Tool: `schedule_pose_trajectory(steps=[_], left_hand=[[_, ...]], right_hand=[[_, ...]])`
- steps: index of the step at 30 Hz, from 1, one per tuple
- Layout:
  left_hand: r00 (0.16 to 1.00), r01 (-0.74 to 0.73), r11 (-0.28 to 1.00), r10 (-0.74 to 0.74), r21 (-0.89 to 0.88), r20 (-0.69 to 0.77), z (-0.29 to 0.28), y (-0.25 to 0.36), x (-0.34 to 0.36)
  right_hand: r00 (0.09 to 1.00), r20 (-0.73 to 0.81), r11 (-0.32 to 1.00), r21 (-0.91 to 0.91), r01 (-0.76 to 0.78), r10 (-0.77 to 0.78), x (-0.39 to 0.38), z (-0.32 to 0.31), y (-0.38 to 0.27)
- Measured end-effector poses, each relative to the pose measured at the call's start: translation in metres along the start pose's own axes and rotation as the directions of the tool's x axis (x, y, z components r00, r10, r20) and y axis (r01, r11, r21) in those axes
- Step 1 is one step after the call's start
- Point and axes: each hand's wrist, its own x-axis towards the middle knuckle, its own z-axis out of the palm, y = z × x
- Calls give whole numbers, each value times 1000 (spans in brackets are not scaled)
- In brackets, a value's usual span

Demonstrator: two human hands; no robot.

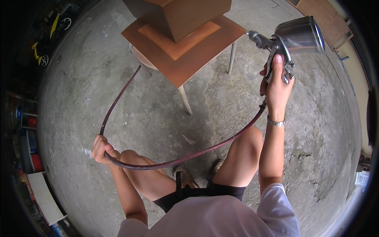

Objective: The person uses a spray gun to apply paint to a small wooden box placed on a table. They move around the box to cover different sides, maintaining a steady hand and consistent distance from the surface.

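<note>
My right hand (277, 85) is wrapped round the handle of a metal spray gun (278, 46), raised at the right with its nozzle end toward the left. A shiny cup (300, 34) sits on top of the gun, tilted. From the gun's base a dark red air hose (197, 153) sags across my knees to my left hand (104, 149), which is closed round it, then runs on up toward the stool. Ahead, a brown box (189, 17) stands on a square brown board (185, 65), whose right corner is close to the gun's nozzle.
A stool with pale legs (184, 100) carries the board. Concrete floor (87, 87) lies all round. Yellow and black wheeled items (47, 43) stand far left, near a white panel (44, 197) and shelved goods. Wooden boards (325, 19) lean at the far right.
</note>
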Motion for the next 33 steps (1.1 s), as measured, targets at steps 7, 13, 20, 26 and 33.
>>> schedule_pose_trajectory(steps=[7, 13, 20, 26, 33], left_hand=[[1000, -3, 1000, 3, 7, -12, -8, -6, 5], [1000, 7, 1000, -7, -22, -12, -9, -5, 8], [1000, 8, 1000, -8, -27, -14, -8, -1, 12], [999, -38, 999, 37, 25, 1, -5, 3, 13], [998, -32, 999, 30, 33, 49, 1, 9, 4]], right_hand=[[969, 242, 991, 114, -71, 42, -75, 3, -6], [868, 494, 998, 49, 26, -47, -120, -9, -19], [893, 450, 994, 102, -41, -9, -103, -1, -19], [991, 59, 989, -87, 122, -117, -1, 16, 6], [963, -189, 969, -193, 155, -191, 86, 8, 5]])
